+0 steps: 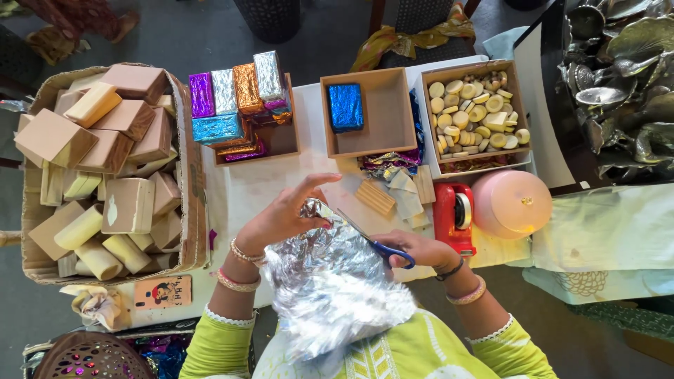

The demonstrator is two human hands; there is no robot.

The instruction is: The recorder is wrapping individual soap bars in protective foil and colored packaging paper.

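Note:
A crumpled sheet of silver foil lies over my lap and the table's front edge. My left hand pinches the foil's upper corner, fingers spread. My right hand grips blue-handled scissors whose blades point up-left into the foil's edge. Both wrists wear bangles, and my sleeves are lime green.
A big carton of plain wooden blocks stands at the left. Brown trays hold foil-wrapped blocks, one blue wrapped block, and pale round discs. A red tape dispenser, a pink lid, and foil scraps sit nearby.

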